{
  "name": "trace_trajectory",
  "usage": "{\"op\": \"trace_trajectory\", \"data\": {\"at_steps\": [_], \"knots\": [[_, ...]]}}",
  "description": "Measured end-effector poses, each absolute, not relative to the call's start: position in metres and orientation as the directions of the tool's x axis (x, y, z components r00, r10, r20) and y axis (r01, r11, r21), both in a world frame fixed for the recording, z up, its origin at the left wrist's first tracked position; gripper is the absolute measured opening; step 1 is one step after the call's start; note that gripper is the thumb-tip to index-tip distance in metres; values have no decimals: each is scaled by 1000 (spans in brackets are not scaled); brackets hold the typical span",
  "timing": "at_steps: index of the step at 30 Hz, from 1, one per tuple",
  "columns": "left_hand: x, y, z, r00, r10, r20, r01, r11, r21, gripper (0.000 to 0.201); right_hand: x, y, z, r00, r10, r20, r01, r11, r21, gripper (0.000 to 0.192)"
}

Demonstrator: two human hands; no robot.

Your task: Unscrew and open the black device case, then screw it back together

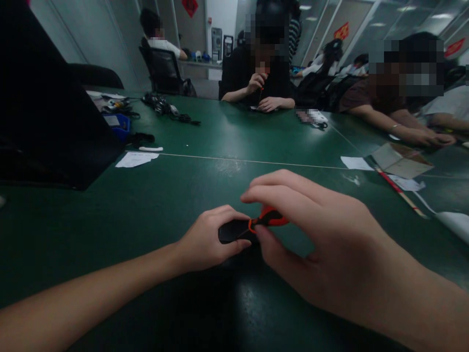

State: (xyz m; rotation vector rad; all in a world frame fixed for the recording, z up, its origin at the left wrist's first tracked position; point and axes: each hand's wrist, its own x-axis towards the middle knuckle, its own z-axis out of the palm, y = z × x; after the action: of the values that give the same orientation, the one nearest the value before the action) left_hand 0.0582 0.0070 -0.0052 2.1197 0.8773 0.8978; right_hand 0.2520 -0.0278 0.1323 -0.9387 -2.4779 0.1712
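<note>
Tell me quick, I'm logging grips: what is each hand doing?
Left hand: closed on the black object.
Right hand: fingers pinching the orange-and-black tool.

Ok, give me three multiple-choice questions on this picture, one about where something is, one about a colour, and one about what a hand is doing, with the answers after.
1. Where does the white sheet of paper lie?
A. on the green table, left of the hands
B. under the left hand
C. on a chair

2. What colour is the handle of the small tool in the right hand?
A. blue
B. orange-red and black
C. yellow

3. What is the left hand doing?
A. resting flat and empty
B. lifted off the table
C. gripping a small black object

Answers: 1 A, the sheet sits on the table by the dark case at the left. 2 B, orange-red shows between the fingers. 3 C, the fingers curl around the black object.
</note>
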Motion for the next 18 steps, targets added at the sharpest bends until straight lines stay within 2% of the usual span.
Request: {"op": "trace_trajectory", "data": {"at_steps": [1,3,6,7,11,12,15,16,18], "knots": [[58,7,-5,544,769,336,316,-559,766,33,253,-28,133,-643,661,387,617,747,-248,16],[58,8,-4,546,769,334,325,-561,761,33,256,-26,133,-641,661,391,632,743,-219,16],[58,7,-4,531,779,333,346,-559,753,35,260,-24,133,-664,640,386,578,767,-278,43],[58,7,-4,531,776,340,347,-565,748,35,261,-23,132,-672,640,373,572,768,-289,46],[58,6,-4,541,761,358,337,-586,737,30,262,-24,131,-660,666,348,633,742,-220,15],[58,6,-5,539,763,356,341,-585,736,30,261,-24,131,-657,666,353,633,742,-223,17],[58,7,-6,526,777,346,372,-576,728,31,259,-27,132,-678,649,346,592,760,-267,41],[58,7,-6,529,778,339,376,-573,728,30,259,-27,133,-685,648,333,591,761,-267,41],[57,6,-7,538,775,332,370,-570,733,31,258,-28,133,-684,659,313,614,752,-241,27]]}}
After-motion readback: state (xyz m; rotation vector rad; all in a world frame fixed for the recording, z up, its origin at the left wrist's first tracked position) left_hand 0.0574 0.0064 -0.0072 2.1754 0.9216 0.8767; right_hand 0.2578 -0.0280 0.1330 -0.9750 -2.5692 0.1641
